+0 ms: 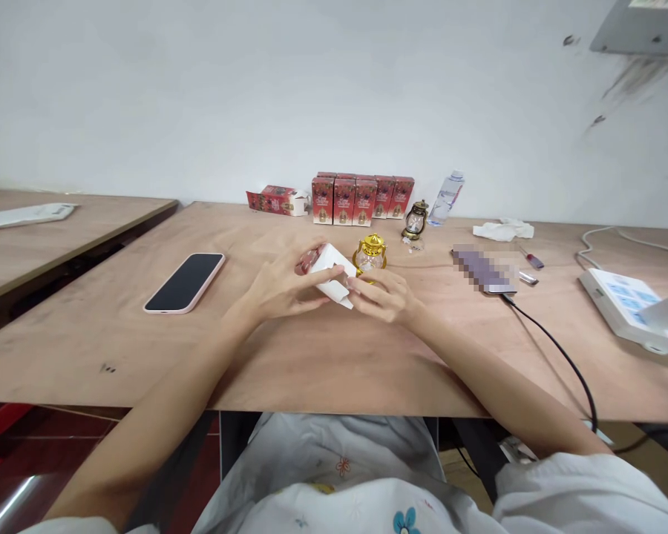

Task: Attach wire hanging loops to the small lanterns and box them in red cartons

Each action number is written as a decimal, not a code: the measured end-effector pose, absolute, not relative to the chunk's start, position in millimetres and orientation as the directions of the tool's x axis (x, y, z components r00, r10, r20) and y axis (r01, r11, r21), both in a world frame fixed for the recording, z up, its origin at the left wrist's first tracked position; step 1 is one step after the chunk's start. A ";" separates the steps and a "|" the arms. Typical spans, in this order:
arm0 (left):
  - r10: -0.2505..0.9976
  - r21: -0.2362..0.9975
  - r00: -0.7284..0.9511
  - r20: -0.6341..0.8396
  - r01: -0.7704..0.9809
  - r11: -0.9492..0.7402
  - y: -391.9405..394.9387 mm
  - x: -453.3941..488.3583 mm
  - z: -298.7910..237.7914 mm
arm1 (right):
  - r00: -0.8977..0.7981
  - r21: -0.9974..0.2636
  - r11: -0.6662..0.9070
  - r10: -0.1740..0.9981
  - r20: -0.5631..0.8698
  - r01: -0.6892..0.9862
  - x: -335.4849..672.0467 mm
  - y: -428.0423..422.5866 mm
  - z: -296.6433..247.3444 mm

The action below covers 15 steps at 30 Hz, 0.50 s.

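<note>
Tilted above the middle of the table is a small red and white cardboard box (pixel 329 268), its white flaps turned toward me. My left hand (pixel 283 285) is wrapped round its left side and holds it. The fingertips of my right hand (pixel 384 295) pinch at the box's right edge by the flaps; whether they grip a flap or something smaller is hard to see. Just behind my right fingers stands a gold miniature lantern (pixel 370 252) with a clear globe, its lower part partly covered by the fingers.
Several red boxes (pixel 344 202) stand against the wall, with an opened box (pixel 278 200) lying left of them. A bronze lantern (pixel 416 220), water bottle (pixel 447 197), tissue (pixel 504 230), cabled phone (pixel 482 271) and power strip (pixel 634 311) lie rightward. Another phone (pixel 186 283) is left.
</note>
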<state>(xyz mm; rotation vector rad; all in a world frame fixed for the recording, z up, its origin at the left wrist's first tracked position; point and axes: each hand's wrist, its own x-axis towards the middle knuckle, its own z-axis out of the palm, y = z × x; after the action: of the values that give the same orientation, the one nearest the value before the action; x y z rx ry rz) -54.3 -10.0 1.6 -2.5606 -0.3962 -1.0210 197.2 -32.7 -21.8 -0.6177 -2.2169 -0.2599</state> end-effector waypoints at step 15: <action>-0.062 -0.343 0.692 0.719 0.276 -0.898 3.7 -54.5 -13.3 | -0.671 -0.078 0.902 0.372 0.642 0.425 212.9 -22.5 -14.8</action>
<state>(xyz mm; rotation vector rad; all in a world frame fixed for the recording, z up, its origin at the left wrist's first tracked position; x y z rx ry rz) -54.5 3.7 -13.3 -2.4742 -0.1662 -1.0732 212.9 -22.5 -14.8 -0.5676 -2.3745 -0.1019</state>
